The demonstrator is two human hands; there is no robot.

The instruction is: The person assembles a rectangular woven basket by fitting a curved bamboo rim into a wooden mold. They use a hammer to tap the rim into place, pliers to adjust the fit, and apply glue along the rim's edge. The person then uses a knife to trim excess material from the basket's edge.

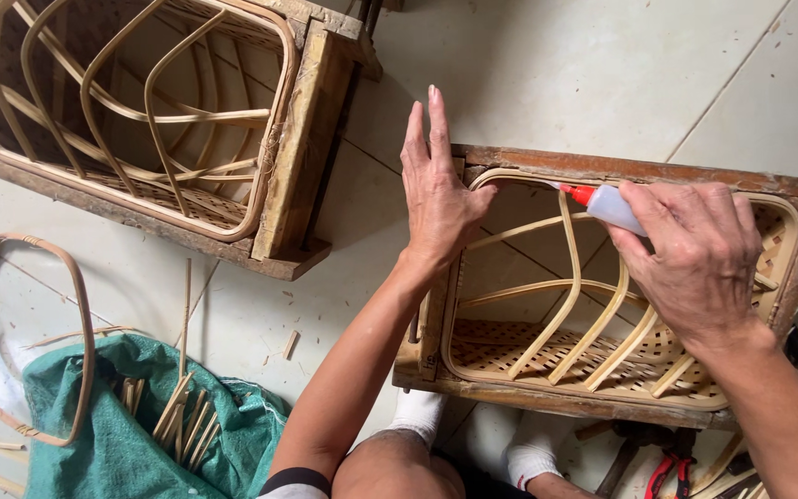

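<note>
A woven bamboo basket [602, 365] sits inside a rectangular wooden frame [639, 170] in front of me. My left hand [436, 189] lies flat, fingers together, on the frame's upper left corner. My right hand [695, 254] grips a small white glue bottle [613, 207] with a red nozzle. The nozzle tip touches the basket's top rim beside a curved bamboo rib [573, 268].
A second wooden frame with a basket [140, 120] lies at the upper left. A loose bamboo hoop [85, 342] rests on the tiled floor at left, over a green sack [122, 444] with bamboo strips. Red-handled pliers [667, 471] and a hammer lie by my feet.
</note>
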